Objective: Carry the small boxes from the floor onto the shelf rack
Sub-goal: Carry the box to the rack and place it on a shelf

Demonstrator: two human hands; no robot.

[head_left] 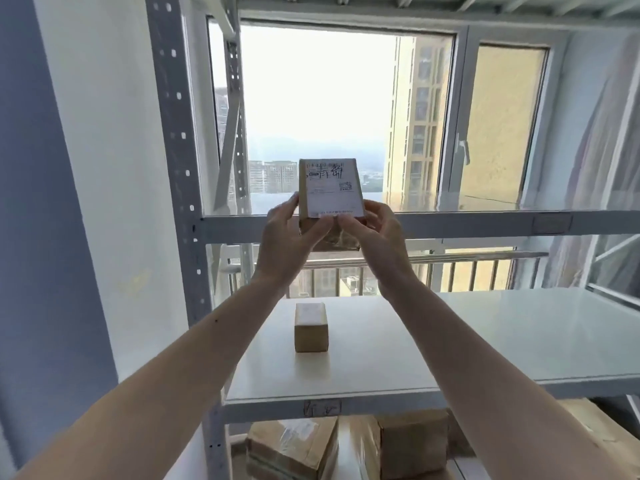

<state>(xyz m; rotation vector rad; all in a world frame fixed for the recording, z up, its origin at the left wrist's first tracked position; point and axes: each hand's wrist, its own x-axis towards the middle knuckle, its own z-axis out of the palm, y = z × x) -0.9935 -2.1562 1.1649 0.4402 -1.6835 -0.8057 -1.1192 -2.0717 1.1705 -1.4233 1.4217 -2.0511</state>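
Observation:
I hold a small brown cardboard box (330,188) with a white shipping label on top, raised to the height of the upper shelf (485,224) of the grey metal rack. My left hand (292,242) grips its left side and my right hand (375,239) grips its right side, thumbs on the label's near edge. The box's near end hangs in front of the shelf's front beam; whether its far end rests on the shelf I cannot tell. Another small brown box (311,327) stands upright on the white middle shelf (467,341) below my hands.
Larger taped cardboard boxes (294,448) sit on the level under the middle shelf. The rack's perforated upright (180,174) stands at the left beside a white wall. Behind the rack are a window, a balcony railing and a curtain (602,161) at the right.

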